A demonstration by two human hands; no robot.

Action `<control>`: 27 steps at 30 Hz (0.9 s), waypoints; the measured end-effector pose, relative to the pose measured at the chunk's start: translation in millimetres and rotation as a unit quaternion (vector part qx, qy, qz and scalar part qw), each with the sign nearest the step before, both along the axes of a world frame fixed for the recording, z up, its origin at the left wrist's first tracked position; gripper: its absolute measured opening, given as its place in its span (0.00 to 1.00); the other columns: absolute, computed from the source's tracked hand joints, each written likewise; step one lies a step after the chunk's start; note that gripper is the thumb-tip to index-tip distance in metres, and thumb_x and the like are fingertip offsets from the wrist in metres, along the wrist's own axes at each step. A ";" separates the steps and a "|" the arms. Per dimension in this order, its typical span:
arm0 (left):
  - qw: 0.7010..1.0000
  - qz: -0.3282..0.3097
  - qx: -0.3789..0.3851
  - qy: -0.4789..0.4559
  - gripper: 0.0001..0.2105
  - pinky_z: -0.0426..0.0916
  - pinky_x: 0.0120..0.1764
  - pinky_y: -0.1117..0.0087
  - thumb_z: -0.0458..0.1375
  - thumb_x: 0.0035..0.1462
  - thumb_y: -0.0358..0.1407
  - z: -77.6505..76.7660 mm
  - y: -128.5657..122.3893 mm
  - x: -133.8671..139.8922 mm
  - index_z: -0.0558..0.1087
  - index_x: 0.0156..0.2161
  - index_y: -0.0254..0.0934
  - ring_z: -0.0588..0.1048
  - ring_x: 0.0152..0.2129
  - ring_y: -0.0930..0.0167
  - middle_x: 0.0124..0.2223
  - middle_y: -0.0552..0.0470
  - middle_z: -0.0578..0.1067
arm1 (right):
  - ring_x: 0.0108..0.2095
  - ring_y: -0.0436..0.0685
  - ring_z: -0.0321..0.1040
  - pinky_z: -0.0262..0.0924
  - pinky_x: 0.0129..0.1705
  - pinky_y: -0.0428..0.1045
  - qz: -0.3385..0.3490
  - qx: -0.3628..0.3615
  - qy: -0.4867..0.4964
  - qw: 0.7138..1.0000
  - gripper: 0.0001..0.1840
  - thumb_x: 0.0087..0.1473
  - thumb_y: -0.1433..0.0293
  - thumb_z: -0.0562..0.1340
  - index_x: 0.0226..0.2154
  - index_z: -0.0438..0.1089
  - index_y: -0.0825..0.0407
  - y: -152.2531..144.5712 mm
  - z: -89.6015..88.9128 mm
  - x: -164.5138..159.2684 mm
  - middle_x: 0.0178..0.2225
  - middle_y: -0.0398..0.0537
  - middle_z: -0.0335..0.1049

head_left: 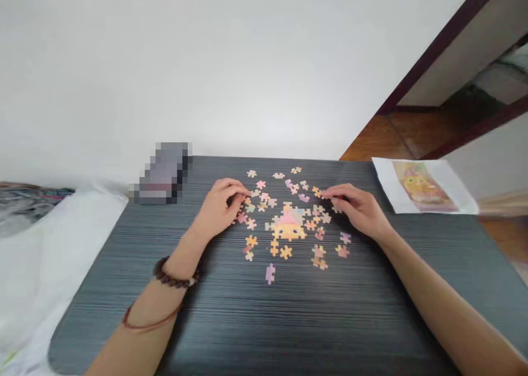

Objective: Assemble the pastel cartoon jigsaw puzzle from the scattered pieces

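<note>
My left hand (pixel 223 206) is at the left edge of a spread of jigsaw pieces. Its thumb and index finger are bent together in a pinch over a puzzle piece (pixel 247 201), partly hidden by the fingertips. On the right, my right hand (pixel 358 206) reaches in with fingers stretched out and thumb a little apart, the index tip at an orange puzzle piece (pixel 317 192). Between the hands lies a joined puzzle section (pixel 289 227) with a pink top and a yellow face with blue eyes. Loose pieces surround it, including a lilac puzzle piece (pixel 270 274) nearest me.
A white sheet with a printed colour picture (pixel 423 184) lies at the dark table's (pixel 289 326) right rear edge. A blurred-out grey object (pixel 163 172) is at the left rear corner. A white wall (pixel 264 68) rises behind, and white fabric or plastic (pixel 82 244) lies left.
</note>
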State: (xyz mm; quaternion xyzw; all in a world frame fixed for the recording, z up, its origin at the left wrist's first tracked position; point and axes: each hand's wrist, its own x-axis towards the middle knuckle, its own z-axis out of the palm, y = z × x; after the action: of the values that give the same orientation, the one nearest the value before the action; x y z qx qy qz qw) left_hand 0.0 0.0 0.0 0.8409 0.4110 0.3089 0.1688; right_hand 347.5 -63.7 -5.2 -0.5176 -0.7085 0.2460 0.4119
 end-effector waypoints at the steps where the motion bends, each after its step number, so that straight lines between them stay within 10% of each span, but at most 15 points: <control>1: 1.000 -0.016 -0.009 0.007 0.12 0.69 0.52 0.60 0.52 0.63 0.30 1.8 0.8 -1.7 0.79 0.39 0.36 0.73 0.44 0.66 0.44 0.46 0.76 | 0.42 0.57 0.74 0.68 0.46 0.53 -0.002 0.000 -0.002 1.000 0.10 0.60 0.70 0.61 0.41 0.78 0.47 -0.2 -0.2 -0.2 0.41 0.47 0.80; 27: 0.994 -0.066 -0.055 0.065 0.06 0.61 0.56 0.53 0.63 0.58 0.39 5.3 2.2 -5.0 0.79 0.39 0.41 0.71 0.49 0.62 0.48 0.50 0.75 | 0.43 0.59 0.74 0.68 0.44 0.55 0.001 0.022 -0.034 0.999 0.09 0.63 0.68 0.59 0.40 0.77 0.46 1.5 -2.1 -3.5 0.40 0.48 0.79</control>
State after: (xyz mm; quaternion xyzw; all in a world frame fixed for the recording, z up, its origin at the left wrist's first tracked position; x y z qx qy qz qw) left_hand -5.0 2.2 5.3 0.8740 0.3812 0.2186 0.2075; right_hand 344.0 -62.2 -7.3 -0.5160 -0.7275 0.2129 0.3990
